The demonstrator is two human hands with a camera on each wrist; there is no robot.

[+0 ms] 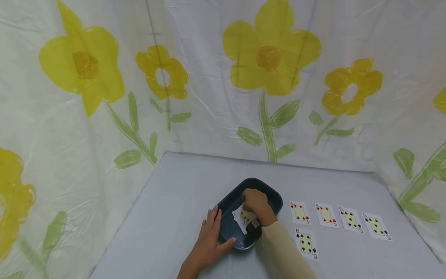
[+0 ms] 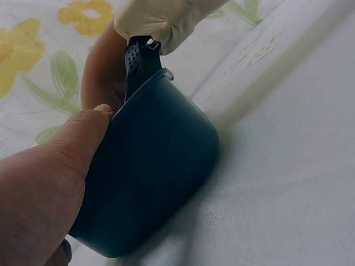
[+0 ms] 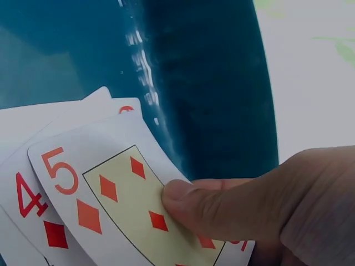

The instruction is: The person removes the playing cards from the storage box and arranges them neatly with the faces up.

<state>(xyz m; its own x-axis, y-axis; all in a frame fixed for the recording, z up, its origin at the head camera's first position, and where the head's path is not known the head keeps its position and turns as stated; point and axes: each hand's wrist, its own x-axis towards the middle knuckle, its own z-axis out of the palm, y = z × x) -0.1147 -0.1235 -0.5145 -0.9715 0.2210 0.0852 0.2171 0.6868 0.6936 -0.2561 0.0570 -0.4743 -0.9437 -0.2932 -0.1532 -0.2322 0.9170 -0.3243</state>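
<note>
Head view: blue bin (image 1: 227, 229) is being touched at its rim by left hand (image 1: 208, 243), fingers extended; loose cards (image 1: 240, 224) are being contained inside. Left wrist view: rim is being met by thumb. Right wrist view: within bin, five of diamonds (image 3: 125, 191) is being pinched by right hand (image 3: 260, 208), overlapping four of diamonds (image 3: 41, 221).

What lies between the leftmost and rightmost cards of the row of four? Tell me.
Between the leftmost card and the rightmost card lie a red four and a black five, as the head view shows.
</note>
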